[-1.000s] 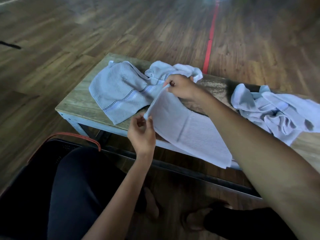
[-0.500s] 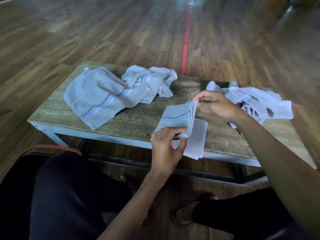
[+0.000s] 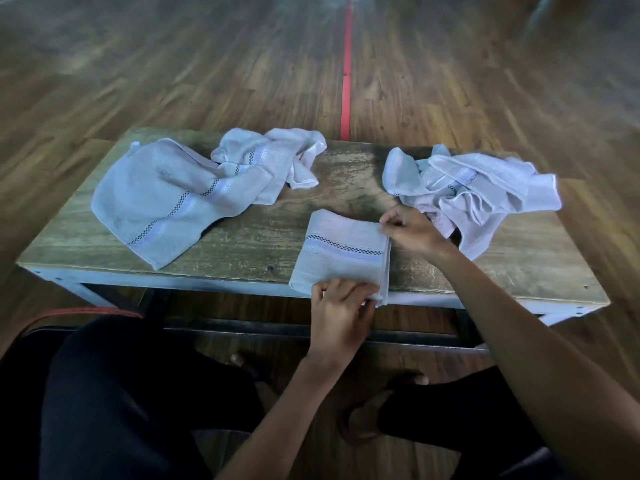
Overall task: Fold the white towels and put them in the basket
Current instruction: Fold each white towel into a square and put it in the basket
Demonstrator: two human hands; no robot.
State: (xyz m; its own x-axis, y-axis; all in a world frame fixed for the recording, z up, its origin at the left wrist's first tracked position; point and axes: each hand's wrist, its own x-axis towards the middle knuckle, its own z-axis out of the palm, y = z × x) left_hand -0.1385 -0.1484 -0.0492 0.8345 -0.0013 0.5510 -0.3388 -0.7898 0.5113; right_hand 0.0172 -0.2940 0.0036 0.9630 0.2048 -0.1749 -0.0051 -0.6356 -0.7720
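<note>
A folded white towel [image 3: 341, 252] with a dark checked stripe lies at the front edge of the low wooden table [image 3: 256, 244]. My left hand [image 3: 341, 308] pinches its near right corner at the table's edge. My right hand [image 3: 412, 230] pinches the far right corner of the same towel. A partly spread white towel [image 3: 162, 199] lies on the table's left, with a crumpled one [image 3: 277, 157] behind it. A heap of crumpled white towels [image 3: 474, 188] sits on the right. The dark basket [image 3: 31, 337] with an orange-red rim shows at the lower left, mostly hidden by my leg.
The table stands on a wooden floor crossed by a red line [image 3: 346, 74]. My legs in dark trousers [image 3: 131, 393] and my bare feet [image 3: 398, 382] are under and in front of the table.
The towel went from hanging open between my hands to a folded rectangle laid flat on the table. Both hands came down with it and now hold its right corners.
</note>
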